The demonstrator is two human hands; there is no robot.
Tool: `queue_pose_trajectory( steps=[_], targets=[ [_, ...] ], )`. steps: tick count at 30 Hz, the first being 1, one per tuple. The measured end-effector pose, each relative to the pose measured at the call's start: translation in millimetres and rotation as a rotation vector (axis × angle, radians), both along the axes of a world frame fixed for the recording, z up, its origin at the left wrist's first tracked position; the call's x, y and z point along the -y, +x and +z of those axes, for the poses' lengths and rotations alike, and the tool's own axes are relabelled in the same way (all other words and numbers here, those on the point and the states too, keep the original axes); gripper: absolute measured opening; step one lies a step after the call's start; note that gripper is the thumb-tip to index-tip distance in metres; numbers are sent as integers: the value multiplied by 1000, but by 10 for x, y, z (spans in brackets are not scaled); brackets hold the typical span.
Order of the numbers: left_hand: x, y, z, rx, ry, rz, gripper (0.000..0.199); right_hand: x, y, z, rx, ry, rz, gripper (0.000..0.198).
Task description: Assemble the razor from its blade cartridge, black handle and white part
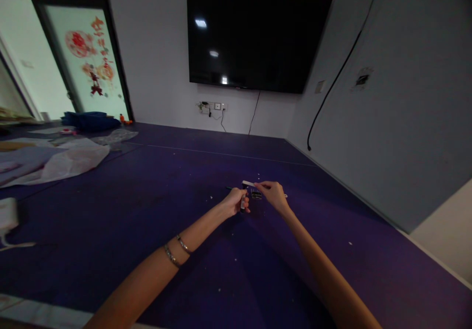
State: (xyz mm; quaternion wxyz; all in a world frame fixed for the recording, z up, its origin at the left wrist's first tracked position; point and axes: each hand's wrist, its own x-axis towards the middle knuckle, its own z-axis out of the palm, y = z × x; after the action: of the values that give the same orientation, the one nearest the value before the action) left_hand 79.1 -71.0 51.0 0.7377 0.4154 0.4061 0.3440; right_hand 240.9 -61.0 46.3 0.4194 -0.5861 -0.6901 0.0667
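Note:
My left hand [234,201] is closed around a small upright cylinder [242,204], dark at its ends and pale in the middle; its kind is not clear. My right hand [272,194] pinches a slim white stick [249,183]. The stick's left end is at the top of the cylinder; whether they touch I cannot tell. Between the hands, a small dark piece with shiny parts [256,194] lies on the purple surface [191,181]. A thin dark rod [229,188] shows just beyond my left hand.
White specks lie scattered over the surface. To the left are clear plastic sheeting [79,159], a dark blue cloth bundle [90,121] and a white device with a cord [8,216]. A television [258,39] hangs on the far wall; a black cable [334,85] dangles at right.

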Motion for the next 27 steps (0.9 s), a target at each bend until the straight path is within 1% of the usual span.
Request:
queue_pose_trajectory(
  steps=[3,7,12,16,17,21,25,27],
  targets=[
    [-4,0,-15,-2,7,-4,18,-17,11,-23,-8,23,-48,36],
    [-7,0,-19,2,13,-12,18,-33,17,-53,-54,-25,32,37],
    [-28,-7,-28,7,-6,-8,18,-43,30,-67,-44,16,-60,35],
    [-51,-17,-44,31,11,-5,18,-54,42,-79,-135,-60,67,39],
    [-55,-20,-48,37,14,-6,18,-57,46,-84,-146,-73,70,40],
    [-59,-28,-58,34,3,-6,17,-64,63,-101,-122,-26,-42,37],
    [-79,-35,-85,46,22,-11,17,-66,67,-106,-149,-70,56,41],
    [-96,-38,-105,51,25,-14,17,-71,70,-111,-141,-67,33,41]
  ],
)
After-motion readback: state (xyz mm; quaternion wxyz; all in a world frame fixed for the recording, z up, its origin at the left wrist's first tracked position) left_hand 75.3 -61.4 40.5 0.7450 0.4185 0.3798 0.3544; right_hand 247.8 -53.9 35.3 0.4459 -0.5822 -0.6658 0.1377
